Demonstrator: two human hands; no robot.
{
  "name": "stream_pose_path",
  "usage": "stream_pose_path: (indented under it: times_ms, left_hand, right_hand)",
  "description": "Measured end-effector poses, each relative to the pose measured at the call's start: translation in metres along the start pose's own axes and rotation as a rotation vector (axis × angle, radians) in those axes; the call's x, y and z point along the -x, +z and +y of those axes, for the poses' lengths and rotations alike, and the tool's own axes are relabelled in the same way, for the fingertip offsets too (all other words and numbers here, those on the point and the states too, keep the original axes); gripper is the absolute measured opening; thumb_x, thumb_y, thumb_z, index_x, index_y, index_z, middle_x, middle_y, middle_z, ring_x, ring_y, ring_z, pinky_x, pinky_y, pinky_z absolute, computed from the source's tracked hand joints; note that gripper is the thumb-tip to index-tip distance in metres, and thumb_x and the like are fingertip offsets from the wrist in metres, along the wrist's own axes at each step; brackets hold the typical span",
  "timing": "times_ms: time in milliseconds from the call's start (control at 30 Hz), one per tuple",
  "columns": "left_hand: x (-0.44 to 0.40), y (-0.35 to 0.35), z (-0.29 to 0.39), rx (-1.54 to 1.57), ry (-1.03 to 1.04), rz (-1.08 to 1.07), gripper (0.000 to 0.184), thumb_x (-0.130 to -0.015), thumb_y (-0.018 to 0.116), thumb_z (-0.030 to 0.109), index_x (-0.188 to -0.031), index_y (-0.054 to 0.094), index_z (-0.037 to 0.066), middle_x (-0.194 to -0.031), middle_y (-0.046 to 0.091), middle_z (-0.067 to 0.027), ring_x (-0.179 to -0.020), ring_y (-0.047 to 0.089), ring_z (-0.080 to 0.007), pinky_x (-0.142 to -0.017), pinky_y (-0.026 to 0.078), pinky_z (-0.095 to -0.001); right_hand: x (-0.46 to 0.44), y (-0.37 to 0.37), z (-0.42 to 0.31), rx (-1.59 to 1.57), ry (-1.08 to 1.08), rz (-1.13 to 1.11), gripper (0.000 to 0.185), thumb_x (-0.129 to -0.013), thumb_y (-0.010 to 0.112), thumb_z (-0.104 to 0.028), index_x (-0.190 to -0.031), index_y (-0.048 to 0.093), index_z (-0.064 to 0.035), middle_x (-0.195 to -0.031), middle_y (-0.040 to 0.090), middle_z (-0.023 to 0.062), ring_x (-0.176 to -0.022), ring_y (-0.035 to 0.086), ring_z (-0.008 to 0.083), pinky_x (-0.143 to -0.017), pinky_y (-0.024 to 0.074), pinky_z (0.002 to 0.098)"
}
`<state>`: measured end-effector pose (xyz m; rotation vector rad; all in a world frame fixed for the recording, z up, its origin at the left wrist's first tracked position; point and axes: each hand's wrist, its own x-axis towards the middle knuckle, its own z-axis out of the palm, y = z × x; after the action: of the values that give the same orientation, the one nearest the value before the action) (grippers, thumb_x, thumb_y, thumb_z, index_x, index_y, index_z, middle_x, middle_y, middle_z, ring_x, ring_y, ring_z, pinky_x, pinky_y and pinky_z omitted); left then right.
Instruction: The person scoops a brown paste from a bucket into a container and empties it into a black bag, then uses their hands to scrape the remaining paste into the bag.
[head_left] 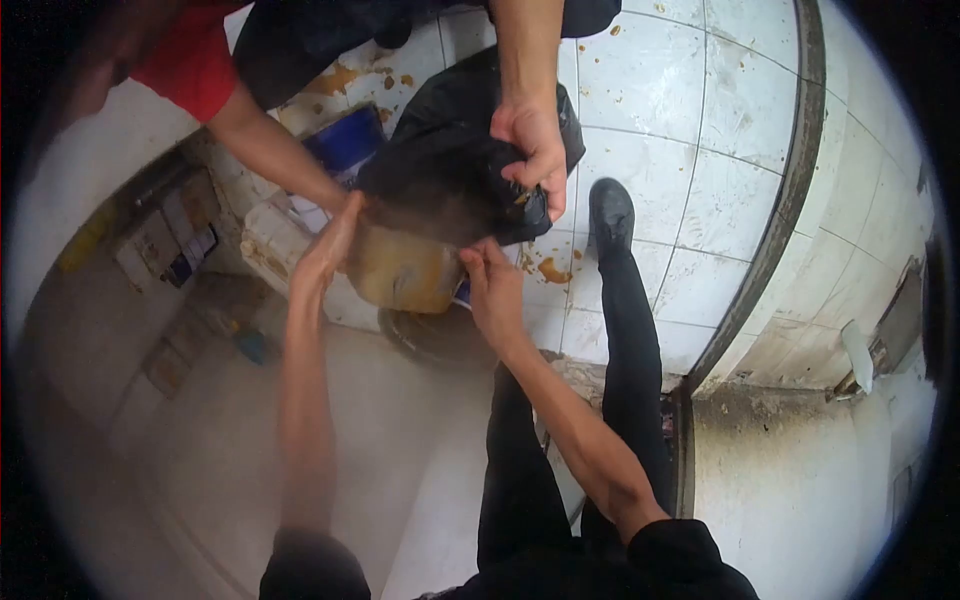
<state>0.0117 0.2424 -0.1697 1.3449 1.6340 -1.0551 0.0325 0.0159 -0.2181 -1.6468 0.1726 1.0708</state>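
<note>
A yellowish-brown, rounded tub-like container [400, 270] is tilted at the mouth of a black plastic bag [440, 150]; haze blurs the place where they meet. My left hand [328, 245] is against the container's left side with its fingers long and close together, gripping it from that side. On the other side, my right hand [493, 285] pinches at the bag's lower edge, right beside the container's corner. Another person's hand [535, 150] grasps the bag from above. That person's other forearm [270, 150], in a red sleeve, reaches toward my left fingertips, where its hand is partly hidden.
A dark round vessel [430, 335] lies below the container. A blue object [345, 138] sits behind the other person's forearm. Brown spills [552, 270] mark the white tiled floor [640, 150]. My black boot [611, 215] stands on the tiles, near a dark raised edge [765, 270].
</note>
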Motion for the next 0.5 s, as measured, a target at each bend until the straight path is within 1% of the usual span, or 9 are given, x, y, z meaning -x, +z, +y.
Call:
stream_pose_path:
  times_ms: [67, 100, 133, 167, 200, 267, 333, 400, 500]
  left_hand:
    - [0.009, 0.004, 0.006, -0.007, -0.039, 0.011, 0.086, -0.09, 0.028, 0.069, -0.149, 0.024, 0.007, -0.154, 0.019, -0.0216, -0.141, 0.017, -0.0395, -0.11, 0.021, -0.0554]
    - [0.007, 0.004, -0.008, -0.012, -0.059, 0.003, 0.086, -0.09, 0.028, 0.069, -0.149, 0.024, 0.007, -0.154, 0.019, -0.0216, -0.141, 0.017, -0.0395, -0.11, 0.021, -0.0554]
    - [-0.008, 0.0, -0.02, -0.03, -0.006, -0.007, 0.086, -0.09, 0.028, 0.069, -0.149, 0.024, 0.007, -0.154, 0.019, -0.021, -0.141, 0.016, -0.0393, -0.109, 0.022, -0.0558]
    - [-0.015, -0.002, -0.013, -0.043, 0.062, -0.01, 0.087, -0.089, 0.028, 0.07, -0.149, 0.025, 0.007, -0.154, 0.02, -0.0204, -0.142, 0.016, -0.0391, -0.108, 0.023, -0.0562]
    - [-0.014, 0.002, -0.017, -0.05, 0.078, 0.022, 0.088, -0.089, 0.029, 0.071, -0.149, 0.024, 0.006, -0.154, 0.02, -0.0193, -0.142, 0.015, -0.0396, -0.109, 0.023, -0.0536]
    - [0.006, 0.008, -0.004, -0.055, 0.049, 0.018, 0.09, -0.088, 0.029, 0.072, -0.149, 0.024, 0.006, -0.154, 0.021, -0.0203, -0.141, 0.017, -0.0397, -0.109, 0.024, -0.0521]
    - [0.009, 0.009, -0.01, -0.045, 0.02, 0.021, 0.092, -0.087, 0.029, 0.073, -0.149, 0.024, 0.005, -0.153, 0.021, -0.0214, -0.14, 0.019, -0.0398, -0.109, 0.024, -0.0506]
    - [-0.016, 0.001, -0.017, -0.026, 0.034, 0.017, 0.095, -0.085, 0.029, 0.075, -0.149, 0.023, 0.006, -0.152, 0.022, -0.0242, -0.138, 0.024, -0.0404, -0.108, 0.024, -0.05]
    - [-0.017, 0.001, -0.015, -0.053, 0.016, 0.042, 0.097, -0.084, 0.029, 0.076, -0.15, 0.022, 0.006, -0.151, 0.022, -0.0265, -0.136, 0.027, -0.0414, -0.107, 0.025, -0.0518]
  right_hand:
    - [0.001, 0.0, 0.003, 0.059, 0.008, 0.005, 0.019, -0.093, 0.058, -0.021, -0.091, 0.056, -0.0017, -0.083, 0.068, 0.0162, -0.071, 0.065, 0.0341, -0.059, 0.0459, 0.0386]
    - [0.013, -0.001, 0.004, 0.059, 0.029, -0.001, 0.019, -0.093, 0.058, -0.021, -0.091, 0.056, -0.0017, -0.083, 0.068, 0.0162, -0.071, 0.065, 0.0341, -0.059, 0.0459, 0.0386]
    - [0.012, -0.001, 0.004, 0.039, 0.034, -0.014, 0.02, -0.093, 0.058, -0.021, -0.09, 0.055, -0.0015, -0.08, 0.067, 0.0164, -0.069, 0.064, 0.0335, -0.058, 0.0455, 0.0383]
    - [0.002, -0.002, 0.003, 0.019, 0.021, -0.024, 0.02, -0.093, 0.058, -0.021, -0.089, 0.055, -0.0013, -0.078, 0.067, 0.0165, -0.067, 0.064, 0.0329, -0.058, 0.0451, 0.0381]
    - [0.003, -0.004, 0.003, 0.019, 0.025, -0.025, 0.02, -0.093, 0.058, -0.021, -0.089, 0.055, -0.0013, -0.078, 0.067, 0.0165, -0.067, 0.064, 0.0329, -0.058, 0.0451, 0.0381]
    - [0.007, -0.009, 0.001, 0.015, 0.055, -0.056, 0.023, -0.095, 0.056, -0.022, -0.088, 0.055, 0.0001, -0.067, 0.059, 0.0105, -0.063, 0.052, 0.0128, -0.058, 0.0422, 0.0295]
    - [0.007, -0.005, 0.011, -0.023, 0.049, -0.045, 0.024, -0.095, 0.057, -0.023, -0.089, 0.056, 0.0, -0.068, 0.06, 0.0099, -0.063, 0.052, 0.0126, -0.058, 0.0421, 0.0291]
    - [0.0, -0.001, 0.01, -0.071, 0.022, -0.013, 0.025, -0.095, 0.057, -0.024, -0.09, 0.056, -0.0001, -0.068, 0.06, 0.0092, -0.063, 0.052, 0.0124, -0.058, 0.0419, 0.0287]
    - [0.016, 0.0, 0.008, -0.031, 0.152, -0.044, 0.025, -0.094, 0.059, -0.025, -0.091, 0.057, 0.0, -0.071, 0.062, 0.0093, -0.065, 0.053, 0.0114, -0.06, 0.043, 0.0281]
